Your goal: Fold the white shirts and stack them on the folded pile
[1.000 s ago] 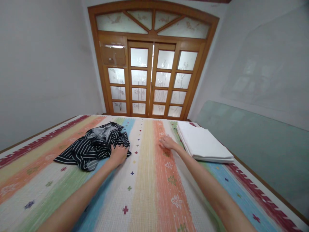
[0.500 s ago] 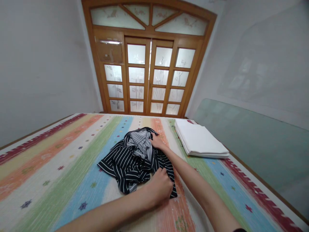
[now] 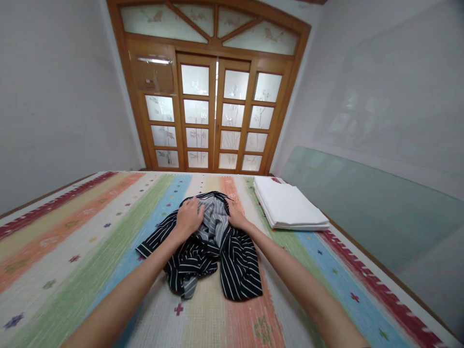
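Note:
A crumpled black shirt [image 3: 241, 270] with white stripes lies in the middle of the bed, its paler grey inside showing around the opening. My left hand [image 3: 189, 218] is at the opening's left edge, fingers bent over the cloth and thumb toward the grey inside. Across from it, my right hand [image 3: 236, 215] grips the right edge, its fingertips partly hidden in the fabric. One sleeve-like piece spreads toward me at the lower right, and another corner points out to the left.
Under the shirt is a bedspread [image 3: 105, 261] with coloured stripes. A folded white cloth stack [image 3: 290, 205] lies to the right, near a pale green headboard [image 3: 362, 203]. Wooden doors [image 3: 213, 111] with glass panes stand beyond the bed.
My left hand has moved from the shirt's near right part up to the opening's left edge. The lower right piece now lies more spread out. My right hand keeps its hold.

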{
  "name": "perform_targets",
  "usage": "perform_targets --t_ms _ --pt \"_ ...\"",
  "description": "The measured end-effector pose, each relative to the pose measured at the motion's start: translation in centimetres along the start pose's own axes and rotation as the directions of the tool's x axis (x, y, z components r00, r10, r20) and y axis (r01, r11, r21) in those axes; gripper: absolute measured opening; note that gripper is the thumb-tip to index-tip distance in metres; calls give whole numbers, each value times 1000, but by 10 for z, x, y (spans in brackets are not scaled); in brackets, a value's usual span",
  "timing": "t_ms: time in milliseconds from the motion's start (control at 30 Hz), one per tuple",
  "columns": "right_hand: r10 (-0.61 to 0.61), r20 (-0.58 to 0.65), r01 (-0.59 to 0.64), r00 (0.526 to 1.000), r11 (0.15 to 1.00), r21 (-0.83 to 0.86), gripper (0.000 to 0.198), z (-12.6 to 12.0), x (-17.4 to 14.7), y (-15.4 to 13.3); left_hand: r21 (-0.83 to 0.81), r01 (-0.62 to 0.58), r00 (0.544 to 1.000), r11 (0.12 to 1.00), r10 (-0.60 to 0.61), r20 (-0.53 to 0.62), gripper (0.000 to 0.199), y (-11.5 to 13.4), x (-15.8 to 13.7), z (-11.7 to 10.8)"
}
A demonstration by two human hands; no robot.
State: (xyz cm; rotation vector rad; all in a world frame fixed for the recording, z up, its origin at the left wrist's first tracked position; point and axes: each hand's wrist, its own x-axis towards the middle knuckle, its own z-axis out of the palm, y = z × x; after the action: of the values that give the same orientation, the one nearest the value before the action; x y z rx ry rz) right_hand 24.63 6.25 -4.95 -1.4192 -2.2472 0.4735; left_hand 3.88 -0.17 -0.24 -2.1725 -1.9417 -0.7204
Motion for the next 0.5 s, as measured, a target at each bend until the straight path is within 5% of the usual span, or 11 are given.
perform_targets --t_ms 67,133,267,500 --pt "-48 -22 47 999 999 -22 92 -7 -6 1 92 218 945 972 -233 231 56 -24 6 11" --pt "-44 2 44 999 994 -97 84 -14 -12 2 159 245 906 956 -284 313 62 -41 3 23" --pt "98 91 -62 991 940 -336 49 -24 -23 4 193 192 942 962 -236 239 60 -52 -10 37" --pt "221 48 -164 974 837 -522 39 -39 -36 7 197 134 957 971 -179 228 51 -46 -14 25"
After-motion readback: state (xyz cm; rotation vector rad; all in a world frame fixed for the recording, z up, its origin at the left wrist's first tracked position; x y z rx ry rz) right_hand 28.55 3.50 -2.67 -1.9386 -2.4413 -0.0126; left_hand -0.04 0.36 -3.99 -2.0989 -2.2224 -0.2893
